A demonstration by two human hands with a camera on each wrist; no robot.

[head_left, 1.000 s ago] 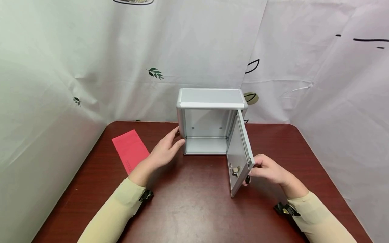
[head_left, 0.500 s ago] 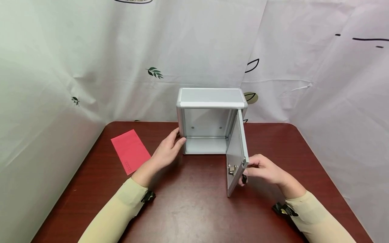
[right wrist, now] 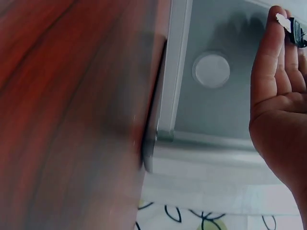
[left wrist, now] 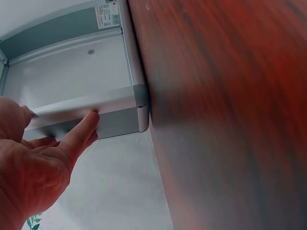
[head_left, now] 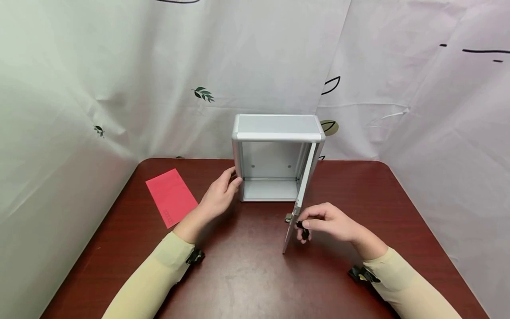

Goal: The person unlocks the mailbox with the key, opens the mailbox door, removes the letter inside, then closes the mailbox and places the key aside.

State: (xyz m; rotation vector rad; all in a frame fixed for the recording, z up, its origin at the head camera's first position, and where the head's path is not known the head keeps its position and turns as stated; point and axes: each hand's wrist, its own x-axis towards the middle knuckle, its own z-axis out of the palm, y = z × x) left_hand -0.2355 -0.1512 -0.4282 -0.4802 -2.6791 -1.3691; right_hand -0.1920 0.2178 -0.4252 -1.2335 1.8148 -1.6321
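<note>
A silver-grey metal box with a hinged door stands upright on the table. The door stands ajar on the right, seen nearly edge-on, with a lock cam on its inner face. My right hand pinches a black-headed key at the outside of the door. A second key, with a silver blade, hangs against its fingers in the right wrist view. My left hand rests on the box's left side, its fingers fairly straight along the side panel and the thumb at the front edge.
A red envelope lies on the dark red-brown table behind and left of my left forearm. White patterned cloth hangs behind and at both sides. A printed label is inside the box.
The door has swung left toward the box front, my right hand moving left with it and the key. My left hand and the envelope have hardly moved.
</note>
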